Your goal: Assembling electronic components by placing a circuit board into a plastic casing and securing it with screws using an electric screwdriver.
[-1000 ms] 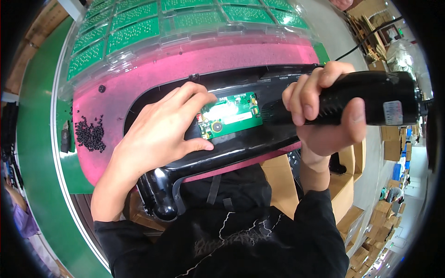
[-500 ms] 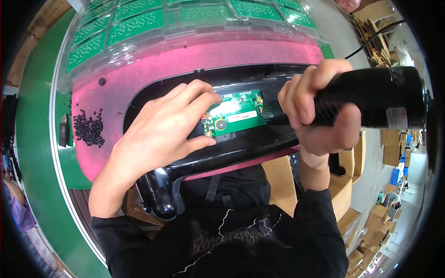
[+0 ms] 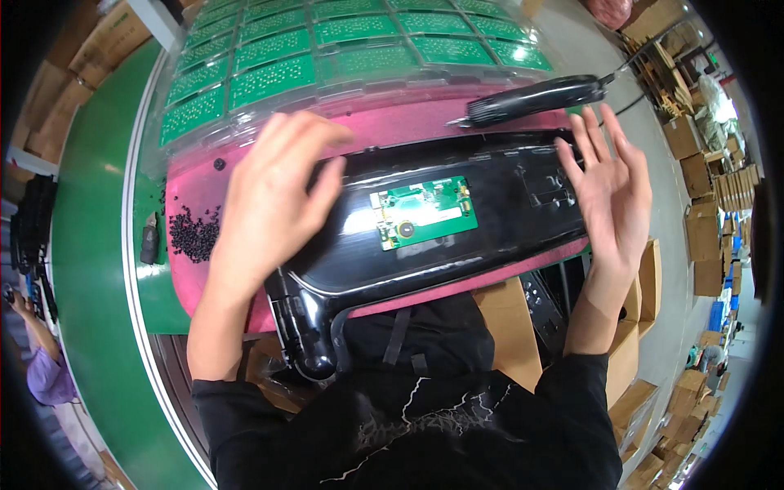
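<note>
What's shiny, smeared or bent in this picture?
In the head view, white glare streaks the black shell and washes out part of the green circuit board; in the head view, the left hand looks blurred, its fingers especially; in the head view, the pale edge strip at left bows and the corners go black, fitting a fisheye lens.

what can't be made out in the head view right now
All in the head view:
Left hand: fingers blurred.
Black housing: upper left corner hidden behind the left hand.
Green circuit board: underside hidden by the board itself.
Small black pieces: too small to tell their exact shape.
Clear tray: far end cut off by the top edge.
</note>
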`<state>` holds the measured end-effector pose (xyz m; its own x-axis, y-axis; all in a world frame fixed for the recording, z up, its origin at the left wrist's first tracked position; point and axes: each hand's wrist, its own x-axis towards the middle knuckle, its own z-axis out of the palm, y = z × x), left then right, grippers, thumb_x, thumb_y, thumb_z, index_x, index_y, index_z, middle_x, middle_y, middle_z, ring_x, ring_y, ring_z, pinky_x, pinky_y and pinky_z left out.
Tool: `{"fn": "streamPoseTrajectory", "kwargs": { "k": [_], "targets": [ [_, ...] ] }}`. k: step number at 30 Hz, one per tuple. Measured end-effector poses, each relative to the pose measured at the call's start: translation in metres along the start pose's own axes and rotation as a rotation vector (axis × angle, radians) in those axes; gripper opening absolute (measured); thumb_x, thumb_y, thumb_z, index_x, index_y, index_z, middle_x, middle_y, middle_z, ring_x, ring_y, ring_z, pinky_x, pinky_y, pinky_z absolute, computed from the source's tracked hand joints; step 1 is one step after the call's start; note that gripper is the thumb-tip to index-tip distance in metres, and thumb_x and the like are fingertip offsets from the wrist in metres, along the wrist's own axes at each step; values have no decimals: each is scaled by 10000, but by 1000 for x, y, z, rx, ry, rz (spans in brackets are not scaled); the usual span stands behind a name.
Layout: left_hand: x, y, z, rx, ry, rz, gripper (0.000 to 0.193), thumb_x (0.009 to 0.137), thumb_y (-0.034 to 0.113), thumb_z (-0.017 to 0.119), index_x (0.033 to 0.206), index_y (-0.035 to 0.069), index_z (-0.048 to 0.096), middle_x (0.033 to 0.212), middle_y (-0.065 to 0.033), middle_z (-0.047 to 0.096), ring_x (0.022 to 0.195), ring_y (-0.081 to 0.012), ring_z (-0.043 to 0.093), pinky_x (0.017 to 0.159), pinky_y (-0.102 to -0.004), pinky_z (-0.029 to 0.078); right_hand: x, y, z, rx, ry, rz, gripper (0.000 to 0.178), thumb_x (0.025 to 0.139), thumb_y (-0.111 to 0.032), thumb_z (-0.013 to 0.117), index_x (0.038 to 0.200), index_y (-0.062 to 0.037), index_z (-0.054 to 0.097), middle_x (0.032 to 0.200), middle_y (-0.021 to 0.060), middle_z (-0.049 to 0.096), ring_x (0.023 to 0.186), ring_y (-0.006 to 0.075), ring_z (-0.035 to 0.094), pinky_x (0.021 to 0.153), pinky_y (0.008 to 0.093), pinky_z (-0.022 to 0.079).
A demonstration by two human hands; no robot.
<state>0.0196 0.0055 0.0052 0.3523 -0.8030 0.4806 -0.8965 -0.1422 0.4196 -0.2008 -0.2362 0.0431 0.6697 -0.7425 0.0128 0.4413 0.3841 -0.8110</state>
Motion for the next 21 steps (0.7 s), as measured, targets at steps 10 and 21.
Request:
{"fn": "streamPoseTrajectory", "kwargs": {
  "k": [10, 21],
  "targets": [
    [0, 16, 0, 47, -174, -79, 119, 817, 10, 670, 907, -46, 617, 865, -182, 567, 778, -388, 592, 690, -411, 476, -31, -15, -219, -782, 795, -969, 503, 850, 34, 597, 1321, -31, 431, 1148, 109, 467, 982, 180, 488, 869, 345, 476],
    [-111, 53, -86, 542, 514, 36, 224, 900, 17, 645, 1115, -39, 620, 1043, -147, 620, 939, -261, 588, 852, -355, 481, -150, 80, -441, -1779, 948, -263, 604, 766, -97, 682, 1314, -7, 443, 1219, 228, 508, 1129, 419, 496, 964, 501, 445]
  ]
}}
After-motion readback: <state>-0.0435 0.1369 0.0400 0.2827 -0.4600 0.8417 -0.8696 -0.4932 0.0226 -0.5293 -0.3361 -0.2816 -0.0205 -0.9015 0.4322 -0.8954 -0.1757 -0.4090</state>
